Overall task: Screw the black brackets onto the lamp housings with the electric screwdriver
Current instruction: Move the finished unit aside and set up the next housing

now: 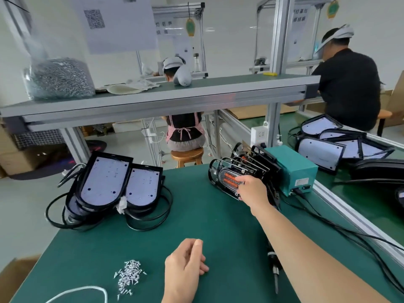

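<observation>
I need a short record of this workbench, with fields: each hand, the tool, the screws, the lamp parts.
right hand: reaches to the front lamp housing of the row by the teal box; grip unclear
left hand: loosely curled over the green table, nothing seen in it
electric screwdriver: lies on the table under the right forearm
loose screws: small pile left of the left hand
stacked lamp housings: far left
</observation>
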Motion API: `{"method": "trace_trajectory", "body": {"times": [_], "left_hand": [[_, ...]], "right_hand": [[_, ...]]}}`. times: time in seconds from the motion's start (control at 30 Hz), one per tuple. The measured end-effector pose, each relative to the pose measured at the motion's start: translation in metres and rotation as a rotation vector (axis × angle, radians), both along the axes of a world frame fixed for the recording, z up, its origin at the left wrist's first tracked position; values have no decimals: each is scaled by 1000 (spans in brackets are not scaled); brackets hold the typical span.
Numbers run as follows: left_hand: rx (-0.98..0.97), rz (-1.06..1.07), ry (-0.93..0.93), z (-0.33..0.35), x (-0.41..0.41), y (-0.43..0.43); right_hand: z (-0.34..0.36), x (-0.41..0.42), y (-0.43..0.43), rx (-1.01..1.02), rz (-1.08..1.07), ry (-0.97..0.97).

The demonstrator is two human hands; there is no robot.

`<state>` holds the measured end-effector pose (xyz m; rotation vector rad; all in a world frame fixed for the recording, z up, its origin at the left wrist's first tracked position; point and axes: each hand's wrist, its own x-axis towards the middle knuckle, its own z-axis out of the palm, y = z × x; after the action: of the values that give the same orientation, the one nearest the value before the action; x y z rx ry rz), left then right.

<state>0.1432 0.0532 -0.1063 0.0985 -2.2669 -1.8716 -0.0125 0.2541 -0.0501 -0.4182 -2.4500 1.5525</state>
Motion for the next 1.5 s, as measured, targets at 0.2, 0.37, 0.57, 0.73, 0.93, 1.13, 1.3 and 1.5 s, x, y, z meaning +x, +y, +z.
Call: {"method": "trace_trajectory", "body": {"times": [0.2, 0.37, 0.57, 0.73, 0.93, 1.13, 1.3, 1.5], "left_hand": [[-9, 2, -31, 1, -1, -2], [6, 7, -35, 4, 1, -4], [8, 9, -53, 6, 2, -3], [30, 20, -64, 8, 2, -4], [109, 88, -70, 21, -7, -19], [-456, 417, 202, 76, -53, -88], [-815, 688, 277, 130, -108, -163], [-1114, 649, 5, 161, -159, -235]], "right_hand": [[-7, -3, -10, -41, -22, 52], [-11, 11, -15, -167, -155, 169], [-22, 42, -35, -273, -178, 228], [-49, 65, -59, -286, -204, 114], [-61, 82, -70, -150, -198, 151], [-59, 84, -73, -99, -158, 151], [-57, 86, -76, -85, -141, 145], [-57, 86, -77, -65, -123, 154]]}}
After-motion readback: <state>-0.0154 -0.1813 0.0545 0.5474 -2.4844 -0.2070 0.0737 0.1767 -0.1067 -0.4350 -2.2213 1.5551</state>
